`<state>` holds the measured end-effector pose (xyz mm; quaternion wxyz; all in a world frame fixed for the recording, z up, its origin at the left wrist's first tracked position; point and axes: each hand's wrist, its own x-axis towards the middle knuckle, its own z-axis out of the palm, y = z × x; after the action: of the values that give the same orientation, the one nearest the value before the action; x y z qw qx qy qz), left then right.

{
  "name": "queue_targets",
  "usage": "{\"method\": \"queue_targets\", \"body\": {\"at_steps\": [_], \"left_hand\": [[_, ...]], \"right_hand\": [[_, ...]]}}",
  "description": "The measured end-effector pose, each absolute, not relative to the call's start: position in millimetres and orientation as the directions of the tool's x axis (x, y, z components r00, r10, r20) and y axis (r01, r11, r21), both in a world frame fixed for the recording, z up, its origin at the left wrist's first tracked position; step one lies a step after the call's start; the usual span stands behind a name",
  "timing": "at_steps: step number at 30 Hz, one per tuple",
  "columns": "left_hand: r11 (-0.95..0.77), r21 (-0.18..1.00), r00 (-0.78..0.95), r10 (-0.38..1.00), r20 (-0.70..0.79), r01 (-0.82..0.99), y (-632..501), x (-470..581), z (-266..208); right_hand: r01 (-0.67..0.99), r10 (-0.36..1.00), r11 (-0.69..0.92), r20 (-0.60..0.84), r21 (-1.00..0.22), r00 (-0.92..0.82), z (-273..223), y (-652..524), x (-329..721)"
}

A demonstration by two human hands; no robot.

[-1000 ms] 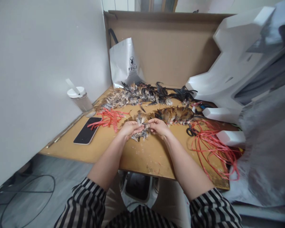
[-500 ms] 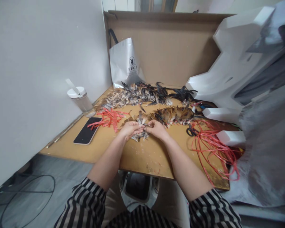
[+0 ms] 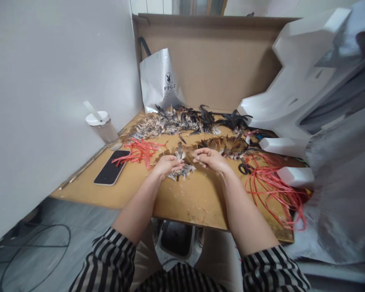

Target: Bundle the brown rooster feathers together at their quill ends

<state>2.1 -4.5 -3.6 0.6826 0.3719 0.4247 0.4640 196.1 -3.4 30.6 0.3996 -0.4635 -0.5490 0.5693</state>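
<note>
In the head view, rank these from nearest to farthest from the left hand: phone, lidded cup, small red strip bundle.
From the left hand:
1. Small red strip bundle: just to its left, slightly farther back.
2. Phone: farther left, past the strips.
3. Lidded cup: left and behind the phone.

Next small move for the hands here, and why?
Probably hold the left hand steady and bring the right hand in to the small tuft of white-and-grey feathers at the left fingertips. The left fingers pinch at that tuft, while the right hand sits apart, to its right; whether the right fingertips hold anything is too small to tell.
</note>
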Motion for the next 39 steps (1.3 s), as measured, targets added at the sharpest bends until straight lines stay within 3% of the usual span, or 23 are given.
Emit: {"method": "queue_targets", "body": {"at_steps": [5,16,24,30,39], "left_hand": [[0.198,0.904,0.143,0.978,-0.154,-0.380,-5,4,2],[0.135,0.794,0.173,0.984,-0.038,-0.593,-2,0,6],[0.336,0.810,0.417,0.900,-0.126,-0.480,-10,1,8],[0.410,0.784,0.473,0.864,-0.171,-0.465,-15,5,10],[0.482,0.700,0.510,0.838,-0.193,-0.527,-16,6,12]], "right_hand": [[-0.178,0.955,-0.156,-0.102,-0.971,-0.279,32,-3,195],[-0.327,0.939,-0.229,-0.119,-0.917,-0.323,25,-4,185],[-0.363,0.955,-0.158,-0.050,-0.918,-0.291,22,-5,176],[-0.416,0.924,-0.178,-0.006,-0.892,-0.383,19,-8,165],[-0.411,0.925,-0.119,0.049,-0.904,-0.376,13,-9,151]]}}
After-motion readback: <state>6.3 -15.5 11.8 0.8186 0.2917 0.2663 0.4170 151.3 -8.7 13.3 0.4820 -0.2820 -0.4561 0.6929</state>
